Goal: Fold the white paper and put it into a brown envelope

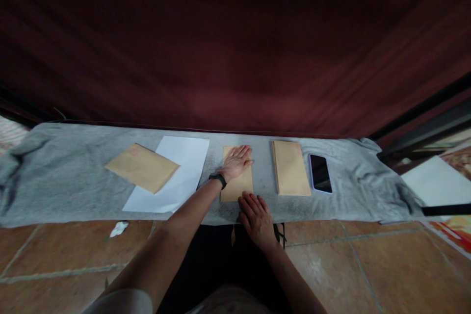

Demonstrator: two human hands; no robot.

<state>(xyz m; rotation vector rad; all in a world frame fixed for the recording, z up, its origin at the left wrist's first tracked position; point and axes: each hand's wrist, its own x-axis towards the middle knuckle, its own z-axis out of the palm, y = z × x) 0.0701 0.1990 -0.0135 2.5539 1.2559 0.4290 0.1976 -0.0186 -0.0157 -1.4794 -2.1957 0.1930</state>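
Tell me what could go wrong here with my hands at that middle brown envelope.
1. The left hand presses flat on the middle envelope, which lies on a soft grey cloth. A hard push may bunch the cloth and crease the paper.
2. The phone lies right beside the envelope stack. A sideways sweep of the right hand could shove either along.

left hand flat, fingers spread, right hand flat, palm down

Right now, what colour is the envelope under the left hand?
The envelope is tan; head view.
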